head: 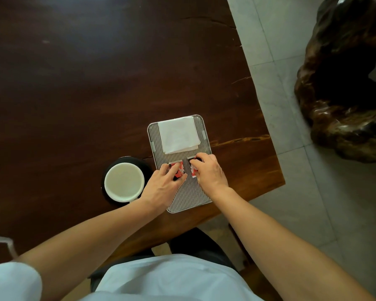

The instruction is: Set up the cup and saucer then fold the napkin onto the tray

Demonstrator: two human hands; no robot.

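Note:
A white cup [124,184] stands on a dark saucer [139,161] on the wooden table, left of a striped metal tray [189,196]. A folded white napkin [178,134] lies on the tray's far half. Two small red-and-white packets lie side by side on the tray's middle. My left hand [163,184] pinches the left packet [179,171]. My right hand [208,172] pinches the right packet [193,171]. Both hands cover much of the packets.
The dark wooden table [96,83] ends at its right edge just past the tray, with grey floor tiles [291,181] beyond. A large dark carved wooden piece [345,83] stands on the floor at the right. A dark stool [204,246] sits under the table's near edge.

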